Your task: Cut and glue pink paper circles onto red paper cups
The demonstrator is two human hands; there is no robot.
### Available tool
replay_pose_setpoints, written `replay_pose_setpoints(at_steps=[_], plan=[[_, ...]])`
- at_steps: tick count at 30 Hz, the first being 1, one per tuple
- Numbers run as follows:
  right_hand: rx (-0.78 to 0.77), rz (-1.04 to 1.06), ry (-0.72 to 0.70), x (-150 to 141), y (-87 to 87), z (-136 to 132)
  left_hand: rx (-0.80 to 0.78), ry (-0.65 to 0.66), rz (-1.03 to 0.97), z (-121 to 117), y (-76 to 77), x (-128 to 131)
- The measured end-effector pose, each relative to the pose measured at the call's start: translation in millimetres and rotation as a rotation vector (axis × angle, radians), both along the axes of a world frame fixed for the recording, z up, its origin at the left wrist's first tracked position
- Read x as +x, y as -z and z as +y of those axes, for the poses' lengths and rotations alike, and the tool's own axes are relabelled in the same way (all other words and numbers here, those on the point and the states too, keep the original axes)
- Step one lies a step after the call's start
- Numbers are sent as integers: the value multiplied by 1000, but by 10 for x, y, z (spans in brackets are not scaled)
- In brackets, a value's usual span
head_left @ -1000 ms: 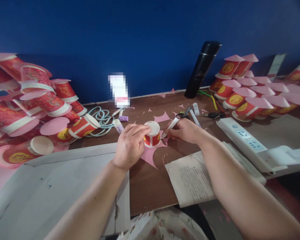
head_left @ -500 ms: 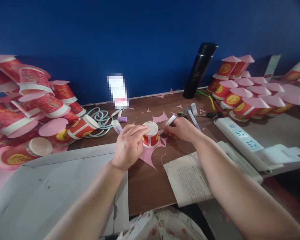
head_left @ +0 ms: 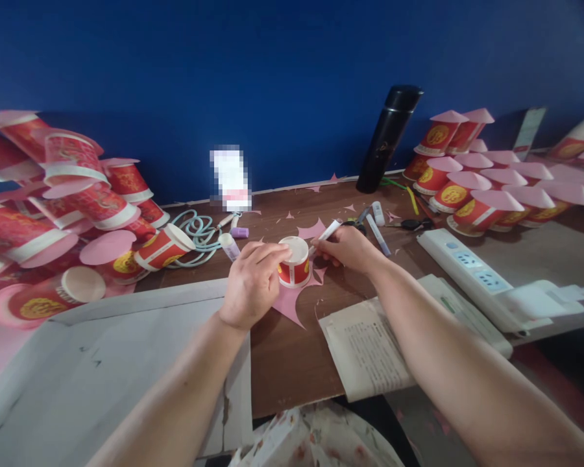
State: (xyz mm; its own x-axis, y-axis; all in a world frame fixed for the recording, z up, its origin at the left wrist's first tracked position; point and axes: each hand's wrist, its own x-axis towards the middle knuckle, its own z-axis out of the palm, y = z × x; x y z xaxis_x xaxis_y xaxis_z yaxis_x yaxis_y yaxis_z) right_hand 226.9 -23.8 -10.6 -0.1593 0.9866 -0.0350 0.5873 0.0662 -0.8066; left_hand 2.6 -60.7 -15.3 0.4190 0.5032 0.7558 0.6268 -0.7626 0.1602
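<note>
A red paper cup (head_left: 293,271) with a gold emblem stands upside down on pink paper scraps (head_left: 288,305), its white base facing up. My left hand (head_left: 254,279) grips it from the left, with the thumb side reaching over the base. On the other side, my right hand (head_left: 345,246) pinches a slim white tool (head_left: 329,229) that looks like a craft knife. Its thin tip points down to the cup's right side; whether it touches the cup, I cannot tell. Behind the right hand lie dark-handled scissors (head_left: 355,224), partly hidden.
Decorated cups with pink paper discs (head_left: 73,159) pile up at left; more with pink cone tops (head_left: 486,207) stand at right. A black flask (head_left: 389,139), a power strip (head_left: 472,272), a booklet (head_left: 365,350), a white box (head_left: 126,363) and a glue stick (head_left: 228,246) surround the hands.
My right hand has shifted slightly left with the white tool, bringing its tip closer to the cup. The left hand keeps its hold, and the cup stays in place.
</note>
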Motion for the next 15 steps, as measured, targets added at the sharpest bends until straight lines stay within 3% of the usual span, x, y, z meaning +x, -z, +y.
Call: replay_pose_setpoints(at_steps=[7,15], plan=[[-3,55,25,-14,116,83,7,8,-1,0,-5,-4],[-25,128,2,-103,133,164,7,3,14,-9,-20,-4]])
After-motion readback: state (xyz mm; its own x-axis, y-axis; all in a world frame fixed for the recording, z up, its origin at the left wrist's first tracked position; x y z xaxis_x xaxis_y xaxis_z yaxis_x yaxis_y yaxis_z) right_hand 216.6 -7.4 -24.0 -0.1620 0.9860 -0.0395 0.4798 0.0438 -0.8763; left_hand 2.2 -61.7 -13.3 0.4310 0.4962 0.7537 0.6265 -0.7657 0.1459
